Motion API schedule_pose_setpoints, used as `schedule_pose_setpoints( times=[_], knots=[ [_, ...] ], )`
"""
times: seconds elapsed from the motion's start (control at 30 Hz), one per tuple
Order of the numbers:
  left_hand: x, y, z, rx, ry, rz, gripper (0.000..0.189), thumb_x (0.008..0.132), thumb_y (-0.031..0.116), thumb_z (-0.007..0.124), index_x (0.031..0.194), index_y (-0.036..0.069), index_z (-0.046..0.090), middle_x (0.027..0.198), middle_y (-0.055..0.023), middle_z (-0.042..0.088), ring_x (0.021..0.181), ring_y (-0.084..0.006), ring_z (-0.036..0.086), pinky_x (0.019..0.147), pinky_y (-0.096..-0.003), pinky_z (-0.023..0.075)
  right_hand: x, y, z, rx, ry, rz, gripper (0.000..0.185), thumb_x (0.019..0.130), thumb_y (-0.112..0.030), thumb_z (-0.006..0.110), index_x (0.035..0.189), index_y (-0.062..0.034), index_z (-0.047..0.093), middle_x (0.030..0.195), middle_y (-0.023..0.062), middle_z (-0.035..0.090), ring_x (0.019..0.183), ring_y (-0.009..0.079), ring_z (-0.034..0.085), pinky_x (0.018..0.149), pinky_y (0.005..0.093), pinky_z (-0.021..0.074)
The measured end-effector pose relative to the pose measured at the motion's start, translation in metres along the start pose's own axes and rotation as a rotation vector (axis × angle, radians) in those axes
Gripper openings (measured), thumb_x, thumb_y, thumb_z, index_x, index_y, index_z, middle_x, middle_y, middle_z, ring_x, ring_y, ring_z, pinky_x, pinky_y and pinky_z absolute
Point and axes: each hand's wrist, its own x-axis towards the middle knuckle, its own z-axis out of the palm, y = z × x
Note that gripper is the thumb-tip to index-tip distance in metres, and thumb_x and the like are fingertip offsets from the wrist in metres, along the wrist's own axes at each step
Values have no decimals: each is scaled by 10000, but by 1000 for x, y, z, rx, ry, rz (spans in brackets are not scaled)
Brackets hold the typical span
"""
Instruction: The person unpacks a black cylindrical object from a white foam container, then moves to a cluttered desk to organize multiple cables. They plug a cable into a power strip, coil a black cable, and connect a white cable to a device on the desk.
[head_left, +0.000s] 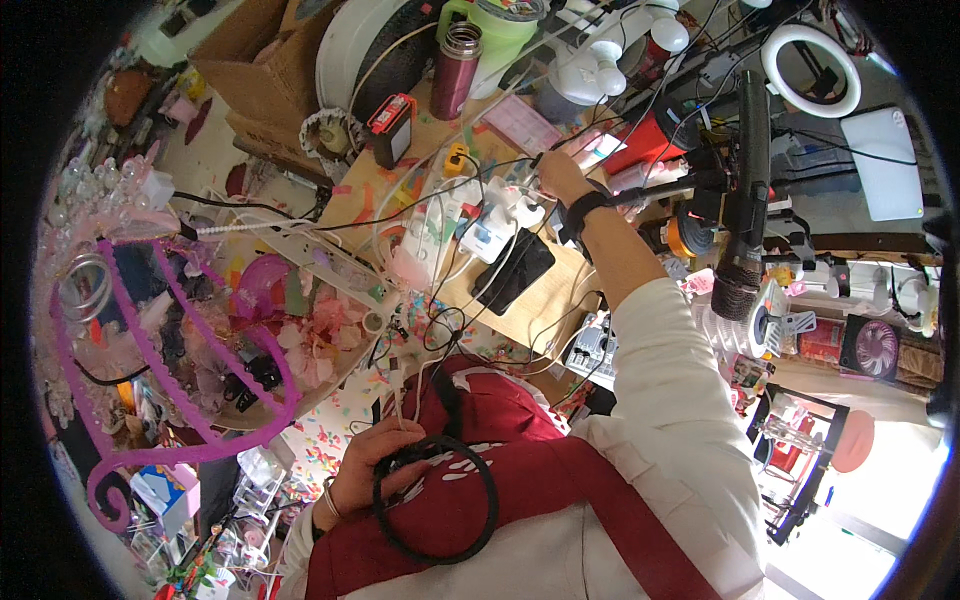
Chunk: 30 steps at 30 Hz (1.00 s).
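Note:
My left hand (379, 461) is low in front of my chest, its fingers curled around a coiled black cable (491, 499) that hangs as a wide loop. A thin white cable (417, 390) runs up from that hand's fingertips. My right hand (564, 178), with a black band on the wrist, reaches across the wooden table (465, 304) to a cluster of cables. Its fingers touch a small dark piece, and I cannot tell whether they grip it. Beside it, white plugs (495, 221) sit on a white power strip (435, 232). A black smartphone (514, 271) lies just below them.
A black microphone (739, 277) on an arm hangs at the right, near a ring light (846, 71). A maroon flask (455, 71) and a green tumbler (499, 49) stand at the back. A purple wire rack (202, 330) and decorations fill the left. Loose cables cross the table.

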Motion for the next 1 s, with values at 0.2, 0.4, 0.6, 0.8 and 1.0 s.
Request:
schedule_pose_setpoints(
  times=[0.2, 0.4, 0.6, 0.8, 1.0],
  knots=[
    [2, 3, 3, 18, -6, 18, 288, 688, 63, 655, 944, -12, 546, 931, -132, 551, 810, -232, 559, 699, -278, 444, -1, -11, -18, 46, -56, 14, 93, 629, -45, 551, 645, 32, 601, 681, 203, 590, 670, 335, 597, 588, 394, 488],
    [3, 1, 7, 58, 6, 59, 286, 694, 80, 656, 942, -11, 547, 928, -127, 552, 803, -229, 561, 691, -275, 444, -2, -15, -33, 23, -214, 65, 131, 727, -27, 500, 764, 46, 602, 806, 203, 609, 785, 336, 595, 665, 394, 491],
    [-1, 5, 9, 32, 19, 24, 271, 694, 89, 660, 927, 1, 555, 909, -117, 560, 773, -221, 567, 668, -274, 445, -10, -18, -31, -9, -70, 69, 140, 679, -113, 555, 711, 18, 596, 696, 182, 607, 682, 312, 609, 582, 400, 490],
    [-4, 5, 12, 8, 51, -8, 265, 691, 95, 667, 917, 9, 560, 887, -112, 563, 761, -221, 568, 662, -277, 446, 1, -2, -2, 77, -203, 318, 187, 763, -99, 485, 825, 1, 630, 814, 155, 629, 757, 298, 617, 579, 407, 489],
    [-5, 2, 11, 25, 71, 0, 267, 689, 107, 667, 912, 8, 558, 878, -113, 560, 760, -231, 567, 655, -281, 446, 22, 21, 16, -31, -564, 112, 188, 750, -124, 490, 837, -111, 656, 834, 78, 636, 733, 268, 602, 559, 477, 458]
  ],
)
